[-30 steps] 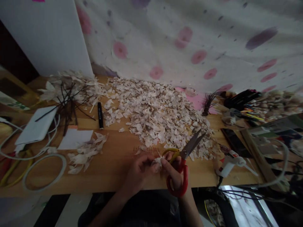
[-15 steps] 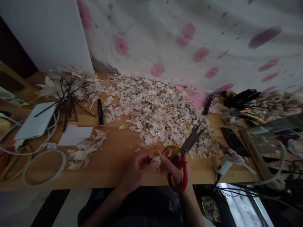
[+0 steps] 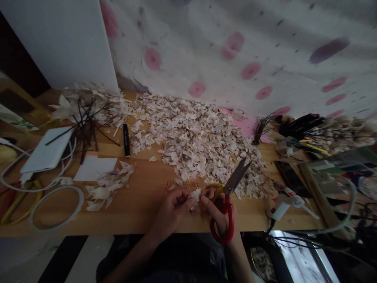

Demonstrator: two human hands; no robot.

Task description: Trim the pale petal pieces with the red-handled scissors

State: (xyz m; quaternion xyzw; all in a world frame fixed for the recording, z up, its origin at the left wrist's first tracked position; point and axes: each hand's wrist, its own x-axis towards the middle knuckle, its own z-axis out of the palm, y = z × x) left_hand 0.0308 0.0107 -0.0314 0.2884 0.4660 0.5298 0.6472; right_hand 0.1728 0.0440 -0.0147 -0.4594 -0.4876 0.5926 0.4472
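Observation:
Near the table's front edge, my left hand [image 3: 175, 208] pinches a small pale petal piece [image 3: 195, 196] between thumb and fingers. Just to its right, my right hand [image 3: 217, 206] holds scissors [image 3: 235, 179] with one red and one yellow handle; the blades are parted and point up and away to the right. The right thumb tip is close to the petal piece, with a small gap. Beyond both hands spreads a large pile of dry whitish petals [image 3: 197, 133]. Several small thin bits [image 3: 182, 184] lie just behind my left hand.
On the left are a white power bank [image 3: 48, 149], a white ring [image 3: 57, 208], white paper [image 3: 94, 168], larger petals [image 3: 112, 184], a black marker [image 3: 126, 140] and dark stems [image 3: 85, 125]. A white glue gun [image 3: 284, 204] and a phone [image 3: 291, 177] lie on the right.
My right thumb has drawn slightly away from the petal piece, which now shows more fully in my left fingers. The scissors have shifted very little. The whole view has moved slightly.

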